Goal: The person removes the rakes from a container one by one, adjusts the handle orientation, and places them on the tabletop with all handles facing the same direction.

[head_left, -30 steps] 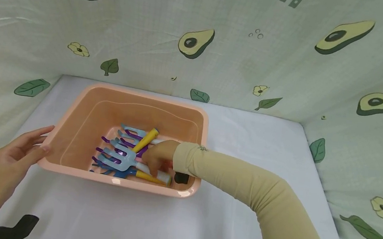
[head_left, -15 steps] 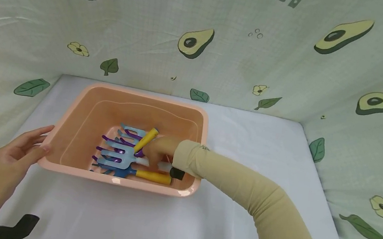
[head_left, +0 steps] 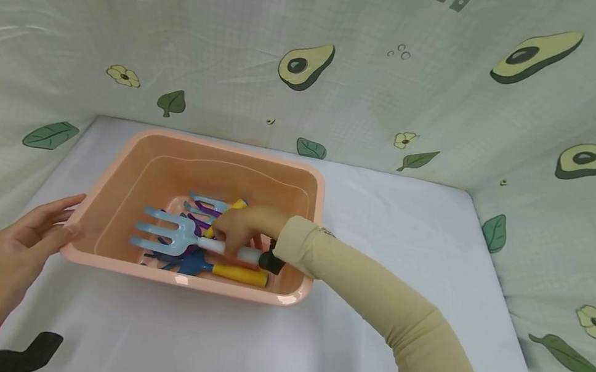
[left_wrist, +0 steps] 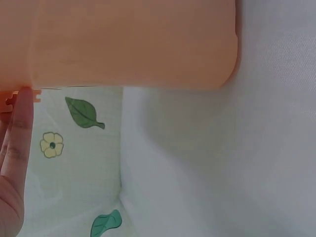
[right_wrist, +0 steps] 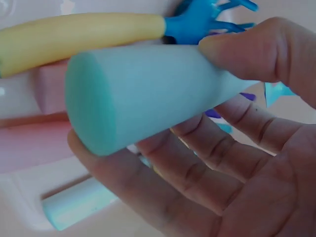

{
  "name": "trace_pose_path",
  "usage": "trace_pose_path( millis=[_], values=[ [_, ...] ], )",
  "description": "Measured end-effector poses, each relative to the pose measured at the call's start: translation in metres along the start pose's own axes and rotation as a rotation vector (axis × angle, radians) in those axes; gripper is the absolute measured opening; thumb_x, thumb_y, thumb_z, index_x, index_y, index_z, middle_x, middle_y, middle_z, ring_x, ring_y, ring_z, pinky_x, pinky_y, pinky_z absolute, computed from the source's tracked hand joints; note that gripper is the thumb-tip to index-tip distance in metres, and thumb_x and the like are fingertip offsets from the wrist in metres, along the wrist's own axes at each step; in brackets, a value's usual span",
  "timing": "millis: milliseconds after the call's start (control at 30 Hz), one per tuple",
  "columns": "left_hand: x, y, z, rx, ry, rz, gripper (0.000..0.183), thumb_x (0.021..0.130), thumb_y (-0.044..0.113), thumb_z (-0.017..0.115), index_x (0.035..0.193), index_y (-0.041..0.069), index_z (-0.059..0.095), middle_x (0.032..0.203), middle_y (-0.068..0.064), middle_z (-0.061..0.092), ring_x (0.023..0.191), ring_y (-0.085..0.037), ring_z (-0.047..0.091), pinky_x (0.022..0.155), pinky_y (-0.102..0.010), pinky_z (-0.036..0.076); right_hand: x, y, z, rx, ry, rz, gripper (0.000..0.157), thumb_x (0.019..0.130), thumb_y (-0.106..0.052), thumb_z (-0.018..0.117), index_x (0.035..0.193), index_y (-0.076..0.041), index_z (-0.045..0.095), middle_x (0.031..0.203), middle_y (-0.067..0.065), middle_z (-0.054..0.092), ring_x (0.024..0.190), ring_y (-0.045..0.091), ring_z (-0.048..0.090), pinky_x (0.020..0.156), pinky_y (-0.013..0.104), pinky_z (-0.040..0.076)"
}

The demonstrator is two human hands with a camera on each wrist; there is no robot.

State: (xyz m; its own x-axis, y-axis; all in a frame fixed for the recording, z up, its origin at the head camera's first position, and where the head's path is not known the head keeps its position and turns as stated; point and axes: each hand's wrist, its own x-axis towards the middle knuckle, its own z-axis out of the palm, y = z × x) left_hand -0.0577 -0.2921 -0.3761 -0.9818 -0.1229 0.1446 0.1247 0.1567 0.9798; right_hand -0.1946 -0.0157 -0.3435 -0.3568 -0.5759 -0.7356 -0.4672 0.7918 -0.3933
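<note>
A peach plastic basin [head_left: 126, 268] holds several toy garden forks. My right hand [head_left: 244, 226], reaching in over the basin's right side, grips the white handle [right_wrist: 148, 94] of a light blue garden fork [head_left: 174, 236]. Its tines point left, above the other tools. Below it lies a dark blue fork with a yellow handle [head_left: 239, 275]. Purple tines and another light blue fork [head_left: 212, 203] show behind, partly covered by my hand and the held fork. My left hand [head_left: 23, 242] holds the basin's left rim, thumb at the edge and fingers along the outer wall [left_wrist: 133, 44].
The basin stands on a white cloth [head_left: 381, 233] towards the left back. A pale curtain [head_left: 354, 93] printed with avocados rises behind and at both sides. Pink handles [right_wrist: 34, 148] and a pale handle [right_wrist: 79, 202] lie lower in the basin.
The light blue fork in my right hand has risen and shifted left, its tines turning to point straight left. The dark blue fork under it is more exposed. My left hand keeps its place.
</note>
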Motion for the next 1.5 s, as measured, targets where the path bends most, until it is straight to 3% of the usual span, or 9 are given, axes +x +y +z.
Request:
trace_pose_path(
  millis=[167, 333, 600, 900, 1100, 1500],
  values=[
    [0.000, 0.000, 0.002, -0.065, 0.000, 0.018, 0.048, 0.089, -0.009, 0.052, 0.134, 0.004, 0.048, 0.108, 0.012, 0.065, 0.091, 0.003, 0.062, 0.073, -0.005, 0.047, -0.006, 0.002, -0.004, 0.036, 0.046, -0.069, 0.028, 0.083, -0.014, 0.067, 0.103, -0.014, 0.048, 0.101, 0.003, 0.050, 0.081, 0.013, 0.057, 0.060, 0.028, 0.056],
    [0.001, 0.001, 0.004, -0.133, -0.011, 0.034, 0.047, 0.088, -0.011, 0.051, 0.133, 0.001, 0.048, 0.106, 0.010, 0.066, 0.091, 0.002, 0.063, 0.074, -0.006, 0.047, -0.012, 0.005, -0.007, 0.073, 0.105, -0.122, 0.029, 0.083, -0.012, 0.066, 0.106, -0.013, 0.049, 0.104, 0.005, 0.049, 0.068, 0.014, 0.056, 0.058, 0.028, 0.056],
    [0.001, 0.000, 0.006, -0.095, 0.005, 0.004, 0.047, 0.088, -0.008, 0.053, 0.134, 0.004, 0.049, 0.107, 0.012, 0.065, 0.091, 0.003, 0.062, 0.074, -0.005, 0.046, -0.020, 0.016, -0.012, 0.112, 0.200, -0.216, 0.032, 0.082, -0.009, 0.066, 0.109, -0.011, 0.049, 0.096, 0.007, 0.055, 0.059, 0.013, 0.055, 0.053, 0.024, 0.052],
    [0.000, 0.001, 0.006, -0.036, 0.022, -0.006, 0.047, 0.089, -0.006, 0.054, 0.134, 0.006, 0.049, 0.107, 0.013, 0.064, 0.091, 0.004, 0.060, 0.073, -0.004, 0.046, -0.034, 0.022, -0.017, 0.072, 0.293, -0.307, 0.033, 0.083, -0.007, 0.065, 0.114, -0.009, 0.052, 0.099, 0.009, 0.057, 0.087, 0.016, 0.052, 0.069, 0.018, 0.044],
    [0.000, 0.000, 0.005, -0.045, 0.025, 0.008, 0.048, 0.088, -0.007, 0.053, 0.134, 0.005, 0.049, 0.106, 0.012, 0.064, 0.091, 0.004, 0.061, 0.073, -0.004, 0.046, -0.040, 0.022, -0.015, 0.049, 0.295, -0.303, 0.036, 0.085, -0.009, 0.065, 0.118, -0.009, 0.051, 0.100, 0.008, 0.058, 0.088, 0.017, 0.053, 0.070, 0.018, 0.046],
    [-0.002, 0.000, 0.003, -0.019, 0.031, -0.002, 0.048, 0.089, -0.005, 0.053, 0.135, 0.007, 0.048, 0.107, 0.014, 0.064, 0.091, 0.005, 0.060, 0.072, -0.004, 0.046, -0.059, 0.023, -0.020, 0.166, 0.408, -0.363, 0.042, 0.084, -0.006, 0.065, 0.123, -0.009, 0.049, 0.102, 0.006, 0.058, 0.092, 0.016, 0.052, 0.075, 0.021, 0.046]
  ],
)
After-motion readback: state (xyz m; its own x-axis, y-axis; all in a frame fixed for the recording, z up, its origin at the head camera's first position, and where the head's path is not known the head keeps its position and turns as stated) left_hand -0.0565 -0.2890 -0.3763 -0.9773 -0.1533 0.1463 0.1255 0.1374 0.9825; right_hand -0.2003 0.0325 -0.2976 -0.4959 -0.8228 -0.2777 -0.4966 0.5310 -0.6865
